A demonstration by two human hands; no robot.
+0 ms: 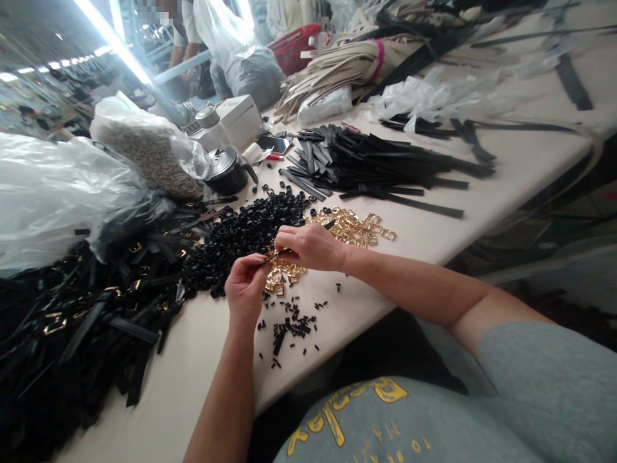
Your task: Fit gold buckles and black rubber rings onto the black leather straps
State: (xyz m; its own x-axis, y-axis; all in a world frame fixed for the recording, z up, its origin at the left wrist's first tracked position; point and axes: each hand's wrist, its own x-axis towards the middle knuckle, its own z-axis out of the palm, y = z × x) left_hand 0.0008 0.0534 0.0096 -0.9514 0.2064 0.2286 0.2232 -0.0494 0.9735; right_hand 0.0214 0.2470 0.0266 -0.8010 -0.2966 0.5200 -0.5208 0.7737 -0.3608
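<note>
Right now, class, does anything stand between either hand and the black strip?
Nothing visible does: the left hand and right hand both pinch the black strip directly. Gold buckles lie below, not between.

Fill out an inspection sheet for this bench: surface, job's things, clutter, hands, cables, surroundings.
Surface: pale table, heavily loaded.
Job's things: dark strip between the hands, fine detail unclear; piles of black loops and gold buckles; small black pieces scattered nearer the wearer; bundle of black strips beyond the buckles; heap of buckled straps at image left.
Clutter: lidded black mug, phone, white box, plastic bag.
Hands: left hand and right hand both pinch the strip.
Cables: nothing seen.
Surroundings: red basket beyond the work; ceiling lamp lit.
</note>
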